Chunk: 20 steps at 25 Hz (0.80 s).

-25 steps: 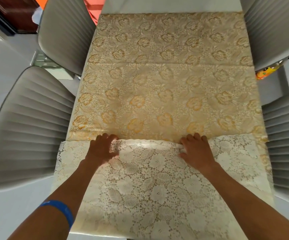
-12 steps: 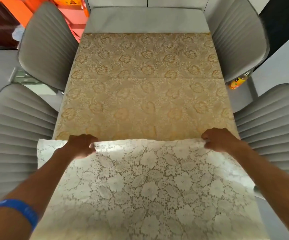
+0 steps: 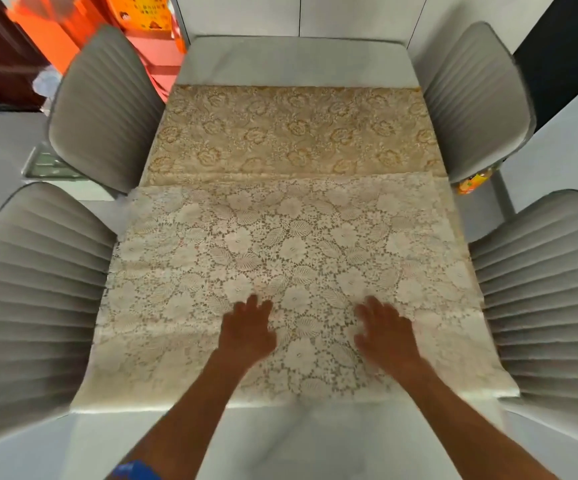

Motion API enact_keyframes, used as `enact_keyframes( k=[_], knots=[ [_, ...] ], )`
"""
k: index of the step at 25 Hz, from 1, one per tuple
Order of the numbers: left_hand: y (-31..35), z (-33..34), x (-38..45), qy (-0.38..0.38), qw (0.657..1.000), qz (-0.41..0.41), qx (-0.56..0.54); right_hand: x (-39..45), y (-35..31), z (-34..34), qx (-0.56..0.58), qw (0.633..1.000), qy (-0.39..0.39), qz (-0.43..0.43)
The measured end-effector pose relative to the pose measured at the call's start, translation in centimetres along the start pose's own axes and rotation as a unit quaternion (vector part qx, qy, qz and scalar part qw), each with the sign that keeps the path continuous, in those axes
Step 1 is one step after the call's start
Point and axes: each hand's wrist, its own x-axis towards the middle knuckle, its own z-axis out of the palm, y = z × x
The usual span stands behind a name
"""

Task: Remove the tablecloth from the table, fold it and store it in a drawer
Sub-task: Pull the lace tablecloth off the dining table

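Note:
A gold floral lace tablecloth (image 3: 291,133) lies on the white table (image 3: 294,60). Its near part is folded over away from me, so the pale cream underside (image 3: 280,244) faces up and covers the near half. The folded edge runs across the table at about mid-length. My left hand (image 3: 247,332) and my right hand (image 3: 386,336) rest flat on the pale folded layer near the table's front, fingers spread, holding nothing. A blue band is on my left wrist. No drawer is in view.
Grey ribbed chairs flank the table: two on the left (image 3: 107,105) (image 3: 31,299), two on the right (image 3: 477,98) (image 3: 547,292). Bare tabletop shows at the far end and at the near end (image 3: 280,441). Orange furniture (image 3: 55,36) stands at the back left.
My hands carried the cloth's near edge farther across the table and laid it down. They then let go and came back toward me, now lying flat on the folded layer.

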Motion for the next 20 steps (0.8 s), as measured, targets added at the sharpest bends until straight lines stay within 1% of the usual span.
enact_keyframes(
  k=[1,2,5,9,12,14,16,18,20],
  knots=[
    [0.2,2.1,-1.2,-0.023,1.000,0.004,-0.010,-1.2,-0.3,1.8,0.003,1.000,-0.018,0.005],
    [0.3,3.6,-2.1,-0.041,0.999,0.001,-0.022,-2.3,-0.5,3.0,0.009,1.000,-0.019,0.011],
    [0.7,5.3,-4.1,-0.066,0.997,0.000,-0.043,-4.9,-0.9,4.3,0.024,0.999,0.014,0.023],
    [1.5,5.9,-6.6,-0.090,0.994,0.025,-0.063,-8.6,-1.4,5.3,0.051,0.997,-0.041,0.031],
    [1.8,6.8,-9.1,-0.104,0.991,0.051,-0.062,-12.9,-1.9,6.2,0.064,0.995,-0.073,0.036],
    [2.3,7.5,-10.9,-0.112,0.991,0.055,-0.051,-15.8,-2.0,6.9,0.074,0.994,-0.074,0.039],
    [3.0,8.3,-13.2,-0.118,0.991,0.052,-0.033,-18.5,-1.7,7.3,0.077,0.993,-0.077,0.036],
    [3.8,9.1,-15.5,-0.125,0.991,0.038,-0.037,-20.7,-1.5,7.7,0.074,0.993,-0.083,0.028],
    [5.2,9.4,-18.2,-0.108,0.993,0.015,-0.048,-23.0,-0.9,7.7,0.077,0.995,-0.066,0.011]
  ],
)
